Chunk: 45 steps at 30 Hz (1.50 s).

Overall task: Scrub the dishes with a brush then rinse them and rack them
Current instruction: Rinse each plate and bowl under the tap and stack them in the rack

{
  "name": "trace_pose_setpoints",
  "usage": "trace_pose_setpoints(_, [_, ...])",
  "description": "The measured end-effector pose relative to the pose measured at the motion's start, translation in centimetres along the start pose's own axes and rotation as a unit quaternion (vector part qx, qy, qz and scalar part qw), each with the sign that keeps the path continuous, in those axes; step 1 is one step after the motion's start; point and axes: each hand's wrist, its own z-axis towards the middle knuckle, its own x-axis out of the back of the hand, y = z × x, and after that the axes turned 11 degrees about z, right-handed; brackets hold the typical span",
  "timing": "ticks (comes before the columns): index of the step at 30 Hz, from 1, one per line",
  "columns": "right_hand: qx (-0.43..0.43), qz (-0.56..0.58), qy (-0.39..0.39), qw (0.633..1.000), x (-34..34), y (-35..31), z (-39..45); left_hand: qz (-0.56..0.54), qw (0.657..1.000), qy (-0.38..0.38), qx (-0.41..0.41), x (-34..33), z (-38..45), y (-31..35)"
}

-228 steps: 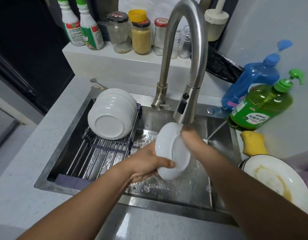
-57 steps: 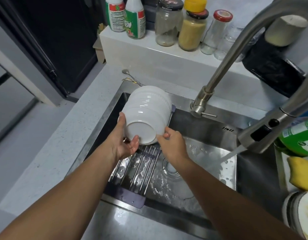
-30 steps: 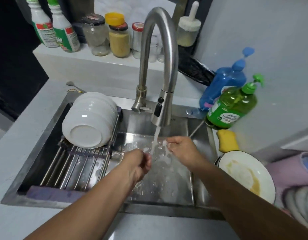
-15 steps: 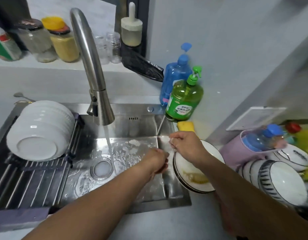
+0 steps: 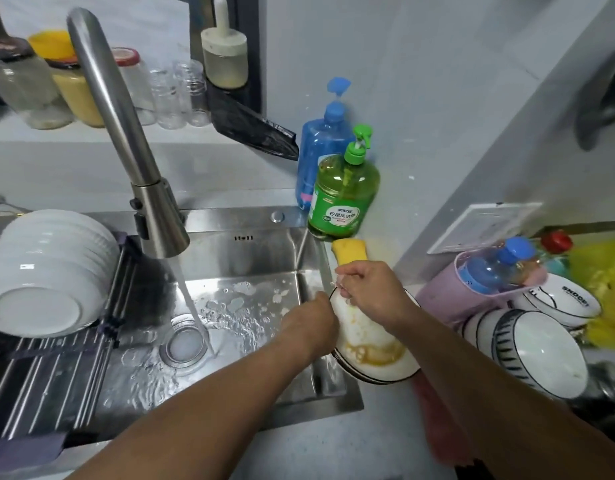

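A stack of dirty white plates [image 5: 375,358] with yellow residue sits on the counter at the sink's right edge. My right hand [image 5: 371,292] is curled over the far rim of the top plate and pinches it. My left hand [image 5: 309,323] is at the plate's left rim, fingers curled under it and mostly hidden. A yellow sponge [image 5: 349,251] lies just behind my right hand. Clean white bowls [image 5: 46,271] lie stacked on their side on the roll-up rack [image 5: 56,375] over the sink's left half. The faucet [image 5: 160,220] runs into the drain.
Green [image 5: 344,199] and blue [image 5: 319,143] soap bottles stand behind the sponge. Black-rimmed bowls [image 5: 541,348] and a pink holder with a bottle [image 5: 489,275] crowd the right counter. Jars [image 5: 74,88] and a white brush [image 5: 224,46] stand on the back ledge.
After racking a bowl and rinsing under the tap, both hands moved right. My right hand now pinches the top plate's rim and my left hand has come up to its left edge.
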Motion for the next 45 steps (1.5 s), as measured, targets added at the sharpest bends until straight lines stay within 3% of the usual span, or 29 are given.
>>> trace_pose_setpoints(3, [-0.008, -0.012, 0.001, 1.0, 0.0, 0.1, 0.0, -0.005, 1.0, -0.011, -0.003, 0.2, -0.3, 0.1])
trace_pose_setpoints(10, [0.022, -0.058, 0.012, 0.998, -0.7, -0.7, -0.2, -0.188, 0.981, -0.029, -0.028, 2.0, -0.7, -0.5])
trace_pose_setpoints(14, [0.06, -0.069, 0.017, 0.996, -1.3, -2.3, -0.7, -0.426, 0.904, -0.033, -0.007, 2.6, -1.4, -2.8])
trace_pose_setpoints(17, [0.087, -0.072, 0.016, 0.994, -2.7, -3.3, -1.0, -0.519, 0.854, -0.021, 0.026, 2.7, -2.4, -5.4])
trace_pose_setpoints(24, [0.101, -0.096, -0.017, 0.99, -7.1, -4.0, -1.0, -0.555, 0.825, 0.071, 0.075, 2.9, -4.5, -12.1])
trace_pose_setpoints(28, [0.078, -0.126, -0.036, 0.988, -9.6, -4.0, -1.2, -0.556, 0.82, 0.088, 0.102, 2.4, -5.6, -15.6])
trace_pose_setpoints(37, [0.039, -0.227, 0.027, 0.973, -13.5, -2.8, -1.4, -0.554, 0.809, 0.157, 0.118, 1.5, -7.8, -20.8])
trace_pose_setpoints(41, [0.028, -0.182, -0.002, 0.983, -15.0, -2.7, -1.0, -0.596, 0.775, 0.16, 0.138, 0.6, -8.0, -22.4])
trace_pose_setpoints(45, [0.034, -0.185, -0.06, 0.98, -15.8, -3.5, -1.0, -0.668, 0.719, 0.108, 0.156, 0.0, -7.6, -23.0])
